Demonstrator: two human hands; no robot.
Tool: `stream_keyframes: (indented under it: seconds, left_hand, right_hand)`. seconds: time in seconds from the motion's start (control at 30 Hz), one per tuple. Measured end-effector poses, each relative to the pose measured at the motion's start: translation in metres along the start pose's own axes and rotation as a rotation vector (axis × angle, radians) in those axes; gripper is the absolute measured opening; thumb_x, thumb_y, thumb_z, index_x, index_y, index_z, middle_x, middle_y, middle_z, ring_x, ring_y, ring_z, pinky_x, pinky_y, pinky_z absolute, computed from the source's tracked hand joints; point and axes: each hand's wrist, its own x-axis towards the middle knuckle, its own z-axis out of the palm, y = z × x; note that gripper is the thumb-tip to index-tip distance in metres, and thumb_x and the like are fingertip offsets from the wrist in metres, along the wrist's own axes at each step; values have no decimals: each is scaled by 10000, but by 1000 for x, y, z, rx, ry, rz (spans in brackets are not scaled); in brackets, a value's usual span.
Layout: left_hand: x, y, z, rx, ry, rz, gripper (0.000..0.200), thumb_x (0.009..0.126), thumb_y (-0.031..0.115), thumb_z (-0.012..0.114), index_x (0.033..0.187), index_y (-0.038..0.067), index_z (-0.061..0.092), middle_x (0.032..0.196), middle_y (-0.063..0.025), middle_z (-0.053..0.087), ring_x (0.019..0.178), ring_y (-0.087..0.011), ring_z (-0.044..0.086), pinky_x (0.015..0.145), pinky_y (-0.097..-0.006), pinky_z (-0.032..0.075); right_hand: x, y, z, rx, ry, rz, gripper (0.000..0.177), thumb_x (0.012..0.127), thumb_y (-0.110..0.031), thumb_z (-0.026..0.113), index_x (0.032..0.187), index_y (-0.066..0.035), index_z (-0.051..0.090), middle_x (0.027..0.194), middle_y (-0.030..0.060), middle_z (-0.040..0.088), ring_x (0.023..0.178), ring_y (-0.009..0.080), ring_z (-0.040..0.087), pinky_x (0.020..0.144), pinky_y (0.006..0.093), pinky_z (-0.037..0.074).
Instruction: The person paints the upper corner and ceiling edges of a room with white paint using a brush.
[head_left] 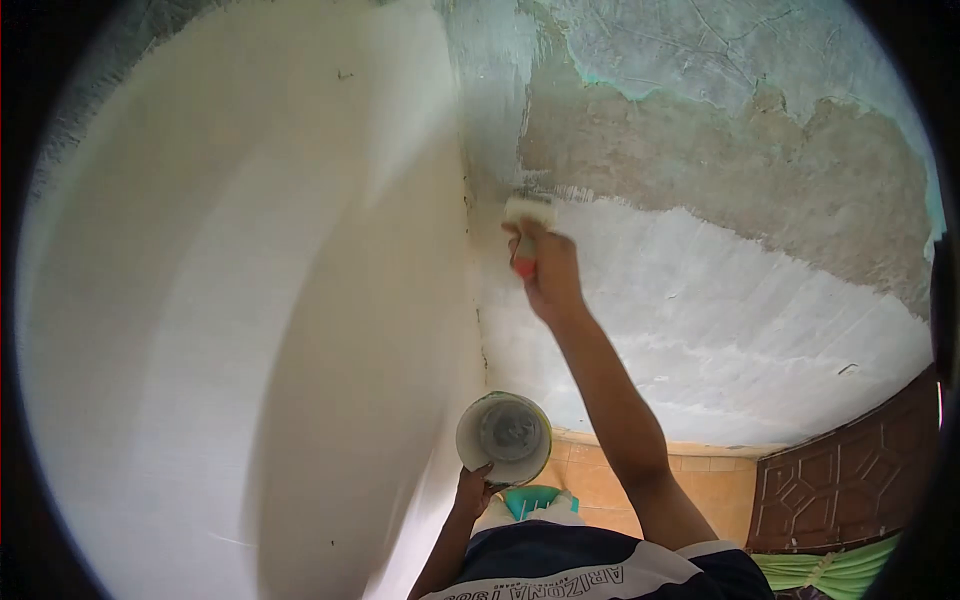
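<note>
My right hand (545,265) is closed round the red-tipped handle of a wide paintbrush (530,210). The brush head meets the wall (640,290) near the corner, where fresh white paint borders bare grey plaster. Lower down, my left hand (476,488) grips the rim of a paint bucket (470,440), thumb over the edge. The bucket tilts its mouth toward me, and a whitish-grey layer of paint shows at its bottom.
A white-painted wall (250,300) stands close on the left. Bare grey plaster (700,150) covers the upper right wall. A brown panelled door (850,470) and a green cloth (830,570) are at the lower right. Below lie orange tiles (600,480) and a teal object (530,500).
</note>
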Motion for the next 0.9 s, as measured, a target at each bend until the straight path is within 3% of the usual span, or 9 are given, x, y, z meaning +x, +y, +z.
stream_keyframes:
  seconds: [0.07, 0.17, 0.33, 0.4, 0.47, 0.53, 0.57, 0.73, 0.9]
  left_hand:
    - [6, -7, -7, -77, -63, -20, 501, 971, 36, 526, 1435, 38, 334, 1375, -214, 481, 1213, -400, 581, 913, -549, 599]
    - [-1, -4, 2, -89, -68, 0, 510, 974, 35, 513, 1443, 46, 314, 1385, -215, 467, 1214, -404, 578, 918, -544, 599]
    - [1, -5, 1, -47, -33, -4, 565, 962, 20, 511, 1466, 78, 262, 1413, -221, 420, 1227, -418, 563, 917, -546, 600]
    - [2, -5, -2, -42, -48, 22, 582, 960, 12, 505, 1475, 90, 243, 1421, -225, 404, 1232, -422, 558, 915, -551, 600]
    - [6, -5, -7, -35, -74, 42, 623, 954, -6, 491, 1492, 119, 204, 1435, -228, 380, 1237, -428, 551, 904, -567, 600]
    - [2, 0, -4, -33, -67, 46, 635, 951, -8, 490, 1497, 129, 196, 1436, -227, 379, 1236, -430, 551, 895, -573, 601]
    - [0, 2, -2, -28, -52, 45, 647, 949, -10, 489, 1502, 139, 187, 1438, -226, 378, 1235, -432, 551, 887, -579, 603]
    - [-4, 2, -1, 1, -16, 41, 628, 956, -2, 480, 1501, 149, 207, 1440, -218, 384, 1236, -435, 549, 869, -581, 608]
    - [-4, 0, -6, -27, -3, 40, 611, 956, 16, 489, 1494, 148, 232, 1442, -214, 388, 1242, -434, 547, 869, -579, 608]
  right_hand:
    - [-3, -23, 21, -11, 0, -70, 277, 990, -207, 596, 1052, 61, 632, 752, 102, 633, 600, 105, 560, 469, 258, 410]
    - [-6, -17, 30, -490, -57, -415, 385, 1048, -315, 534, 1053, 57, 635, 563, 42, 558, 368, 89, 431, 383, 252, 331]
    - [2, 38, -16, -440, -19, -255, 395, 1051, -315, 522, 1046, 66, 624, 556, 62, 555, 362, 96, 430, 369, 263, 313]
    - [-9, 46, -17, -270, 46, -77, 387, 1040, -314, 542, 1047, 66, 619, 528, 62, 532, 349, 107, 404, 368, 265, 310]
    - [-20, 43, -15, -196, 29, 14, 340, 1016, -274, 574, 1055, 61, 618, 604, 89, 568, 401, 115, 432, 390, 264, 334]
    - [-19, 44, -4, 119, 245, 146, 307, 990, -233, 593, 1037, 69, 630, 658, 78, 580, 493, 117, 466, 438, 257, 347]
    - [-9, 42, -15, 129, 130, 168, 292, 972, -224, 612, 1031, 60, 643, 724, 79, 598, 530, 112, 467, 439, 249, 338]
    - [2, -36, 25, -129, -5, -138, 310, 989, -244, 601, 1021, 60, 650, 675, 78, 599, 498, 103, 479, 444, 251, 352]
    - [-1, -28, 15, -335, -20, -327, 374, 1016, -287, 574, 1049, 79, 643, 578, 59, 560, 429, 99, 446, 420, 258, 339]
